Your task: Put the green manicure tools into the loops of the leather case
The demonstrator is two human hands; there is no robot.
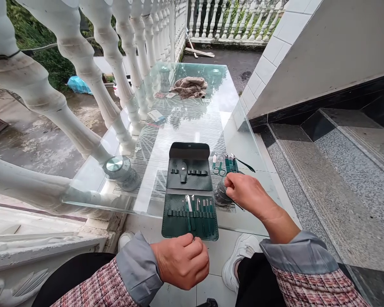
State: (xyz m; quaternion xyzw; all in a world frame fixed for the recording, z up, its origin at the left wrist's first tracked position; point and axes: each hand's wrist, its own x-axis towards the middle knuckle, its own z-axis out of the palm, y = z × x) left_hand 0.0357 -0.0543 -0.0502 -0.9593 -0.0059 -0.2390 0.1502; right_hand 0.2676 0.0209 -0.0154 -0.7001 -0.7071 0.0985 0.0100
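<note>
A dark green manicure case (189, 183) lies unfolded at the near edge of the glass table. Slim tools, tweezers (189, 204) among them, sit in the loops of its lower half; the upper loops hold nothing. My left hand (184, 261) is closed at the case's bottom edge; what its fingers hold, if anything, is hidden. To the right of the case, my right hand (251, 196) is closed in a pinch. A thin dark tip (240, 207) shows below it, its connection unclear. Just beyond are small scissors (219, 170) and several nail clippers (231, 164).
A crumpled brown cloth (190, 87) and a small blue-and-white box (156, 116) lie farther back on the glass table (252, 170). White balusters (80, 55) stand close along the left. Stone steps (326, 157) rise on the right.
</note>
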